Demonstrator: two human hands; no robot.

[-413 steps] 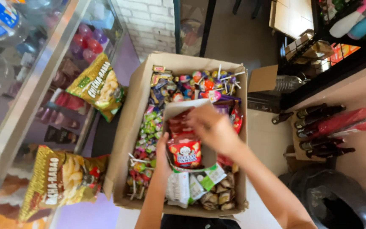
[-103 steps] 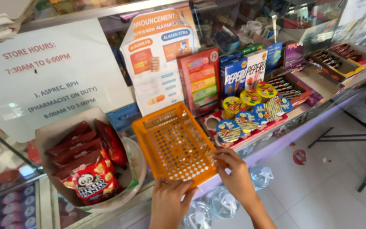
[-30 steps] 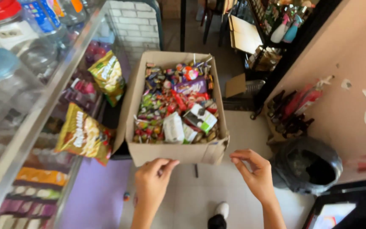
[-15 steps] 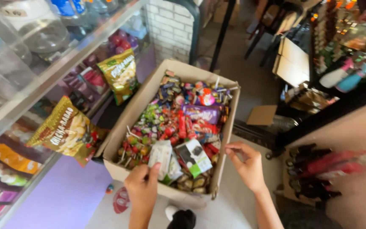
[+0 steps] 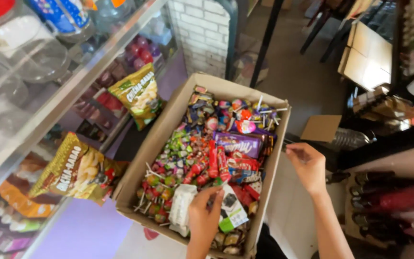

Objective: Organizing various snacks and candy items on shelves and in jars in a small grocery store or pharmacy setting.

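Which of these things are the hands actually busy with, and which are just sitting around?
In hand: cardboard box of sweets; white packet by the left hand; right hand at the box's edge.

Lying about: yellow snack bags, glass counter, red bottles.

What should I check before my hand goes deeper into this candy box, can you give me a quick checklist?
1. Left hand is inside the cardboard box, over the white packet and the dark sachet: ok.
2. Firm grip on a packet: cannot tell, fingers curl down but the hold is hidden.
3. Right hand at the box's right wall, holding nothing visible: ok.
4. Red stick packs and purple bar lie loose on top, unobstructed: ok.
5. Lollipops have sticks poking past the left edge; snag risk: not ok.
6. Hanging snack bags stay outside the box: ok.
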